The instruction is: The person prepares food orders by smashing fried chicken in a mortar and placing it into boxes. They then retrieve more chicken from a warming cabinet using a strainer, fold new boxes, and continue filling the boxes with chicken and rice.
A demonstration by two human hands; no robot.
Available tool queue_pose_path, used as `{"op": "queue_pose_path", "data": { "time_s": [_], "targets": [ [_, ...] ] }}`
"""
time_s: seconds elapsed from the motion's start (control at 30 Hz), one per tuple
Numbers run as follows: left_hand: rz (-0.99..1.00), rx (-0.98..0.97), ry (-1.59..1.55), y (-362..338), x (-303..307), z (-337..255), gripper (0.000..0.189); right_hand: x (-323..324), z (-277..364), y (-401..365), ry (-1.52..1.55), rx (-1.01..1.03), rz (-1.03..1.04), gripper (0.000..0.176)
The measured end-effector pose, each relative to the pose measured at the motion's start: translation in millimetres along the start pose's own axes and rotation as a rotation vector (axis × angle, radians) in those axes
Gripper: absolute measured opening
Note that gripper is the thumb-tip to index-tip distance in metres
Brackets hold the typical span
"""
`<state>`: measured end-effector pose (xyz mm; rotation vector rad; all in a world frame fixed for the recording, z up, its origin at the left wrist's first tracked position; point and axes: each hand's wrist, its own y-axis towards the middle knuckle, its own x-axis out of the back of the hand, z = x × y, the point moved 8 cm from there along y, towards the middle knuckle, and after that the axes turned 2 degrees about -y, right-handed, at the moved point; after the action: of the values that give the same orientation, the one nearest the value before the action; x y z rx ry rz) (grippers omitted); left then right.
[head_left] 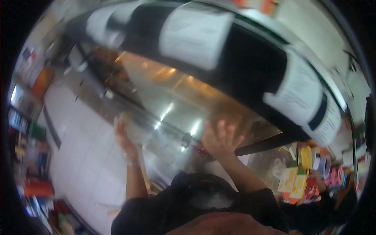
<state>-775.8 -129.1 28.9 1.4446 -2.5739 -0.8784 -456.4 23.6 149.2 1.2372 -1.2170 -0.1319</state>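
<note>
My right hand [220, 140] is raised in front of a lit glass display case [172, 109], fingers spread and nothing in them. It overlaps the lower edge of the glass in this view. To the left, my left hand [124, 137] is held up over the pale floor side, beside the case's dark frame. Its fingers are stretched out and blurred, and no object shows in them. A dark panel [254, 58] with white printed sheets [196, 35] runs along the top of the case.
At the right a person's dark sleeve [313, 209] and hand reach among yellow boxes [291, 182], a yellow container [304, 157] and pink packets [335, 176]. White floor tiles [86, 156] stretch to the left. Shelves with a red item [38, 187] stand at the far left.
</note>
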Motion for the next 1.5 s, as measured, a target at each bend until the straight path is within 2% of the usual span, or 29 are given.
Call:
{"op": "queue_pose_path", "data": {
  "time_s": [0.13, 0.2, 0.23, 0.27, 0.33, 0.4, 0.5, 0.57, 0.6, 0.63, 0.67, 0.73, 0.8, 0.87, 0.9, 0.93, 0.97, 1.0, 1.03, 1.07, 1.1, 1.13, 1.17, 1.2, 1.23, 1.27, 1.3, 1.4, 1.5],
  "targets": [
    [-0.127, -0.012, -0.078, -21.1, 38.1, -2.7, 0.086, -16.1, 29.6, 14.4, 0.033, 0.035, 0.1, 0.062],
    [-0.161, 0.012, 0.078, -31.7, 47.7, -46.7, 0.085, -29.1, 50.0, 24.4, 0.054, 0.062, 0.14, 0.064],
    [-0.624, 0.456, -0.651, -52.2, 65.8, -34.7, 0.085, -34.7, 60.1, 28.4, 0.053, 0.065, 0.158, 0.066],
    [-0.674, 0.444, -0.631, -70.8, 89.3, -29.0, 0.085, -39.5, 71.6, 34.5, 0.038, 0.066, 0.167, 0.067],
    [-0.304, 0.08, 0.103, -93.2, 111.5, -51.4, 0.085, -42.3, 86.0, 45.8, -0.012, 0.063, 0.17, 0.069],
    [-0.424, 0.11, 0.106, -115.3, 117.8, -99.7, 0.087, -33.4, 87.3, 48.3, -0.063, 0.063, 0.162, 0.072],
    [-0.48, 0.053, 0.728, -149.3, 187.4, -132.6, 0.062, -13.9, 79.2, 57.7, -0.106, 0.096, 0.17, 0.075],
    [-0.467, 0.131, 1.17, -218.3, 231.2, -159.9, 0.047, 7.0, 73.0, 45.9, 0.048, 0.121, 0.001, 0.075],
    [-0.436, 0.196, 1.39, -265.4, 240.0, -180.5, 0.041, 5.1, 73.0, 33.2, 0.093, 0.188, 0.053, 0.075],
    [-0.74, 0.094, 0.426, -259.6, 222.3, -305.0, 0.091, 94.7, 79.9, 76.7, 0.085, 0.265, -0.031, 0.076],
    [-0.807, 0.148, 0.468, -300.1, 236.2, -333.8, 0.091, 114.7, 73.0, 88.1, 0.099, 0.323, -0.069, 0.077],
    [-0.925, 0.205, 0.624, -389.3, 317.1, -355.6, 0.087, 140.2, 83.4, 94.6, 0.134, 0.371, -0.199, 0.079],
    [-0.976, 0.224, 0.702, -450.3, 348.0, -383.2, 0.086, 156.3, 83.6, 54.3, 0.459, 0.284, -0.317, 0.076],
    [-1.233, 0.586, 0.589, -519.4, 347.3, -380.2, 0.082, 120.3, 109.0, -24.5, 0.818, 0.26, 0.19, 0.068],
    [-1.27, 0.697, 0.555, -554.1, 350.3, -369.5, 0.081, 68.3, 110.9, -96.6, 0.907, 0.259, 0.582, 0.061],
    [-1.303, 0.803, 0.52, -587.8, 354.0, -355.2, 0.08, 70.9, 129.4, -156.9, 0.991, 0.376, 0.706, 0.051],
    [-1.319, 0.919, 0.482, -602.8, 342.2, -338.0, 0.079, 60.8, 135.2, -207.8, 0.99, 0.396, 0.914, 0.044],
    [-1.327, 1.039, 0.441, -620.0, 334.2, -322.9, 0.078, 36.7, 138.5, -287.9, 1.229, 0.09, 1.461, 0.036],
    [-1.283, 1.115, 0.449, -648.3, 342.7, -303.9, 0.077, 13.3, 122.1, -382.4, 1.374, 0.079, 1.366, 0.028],
    [-1.231, 1.183, 0.464, -662.0, 354.7, -288.0, 0.076, 0.9, 121.5, -491.9, 1.094, 0.847, 1.279, 0.031],
    [-0.963, 1.282, 0.672, -639.2, 386.0, -259.2, 0.073, 12.2, 165.7, -532.4, 1.334, 0.479, 1.29, 0.032],
    [-0.705, 1.374, 0.851, -622.8, 384.6, -253.1, 0.071, 3.3, 183.3, -576.3, 1.317, 0.417, 1.301, 0.036],
    [-0.585, 1.497, 1.065, -560.6, 371.4, -258.3, 0.066, -18.4, 200.1, -626.0, 1.293, -0.065, 1.75, 0.04],
    [-0.558, 1.511, 1.071, -562.0, 391.5, -239.9, 0.066, -21.6, 208.8, -680.4, 1.176, -0.607, 2.145, 0.045],
    [-0.517, 1.488, 1.094, -564.8, 412.4, -221.9, 0.065, -24.6, 240.6, -679.0, 1.095, 0.109, 1.991, 0.05],
    [-0.479, 1.47, 1.111, -571.8, 430.7, -207.1, 0.064, -20.2, 267.3, -681.3, 0.944, 0.767, 1.728, 0.055],
    [-0.479, 1.4, 1.087, -595.7, 453.0, -192.2, 0.065, -20.7, 288.2, -694.5, 0.928, 0.797, 1.71, 0.055],
    [-0.367, 1.441, 1.063, -618.2, 476.8, -164.6, 0.069, -38.8, 328.7, -722.6, 0.928, 0.441, 1.893, 0.055],
    [-0.347, 1.491, 0.865, -630.8, 481.4, -147.2, 0.07, -39.9, 342.6, -718.3, 0.878, 0.235, 1.943, 0.055]
  ]
}}
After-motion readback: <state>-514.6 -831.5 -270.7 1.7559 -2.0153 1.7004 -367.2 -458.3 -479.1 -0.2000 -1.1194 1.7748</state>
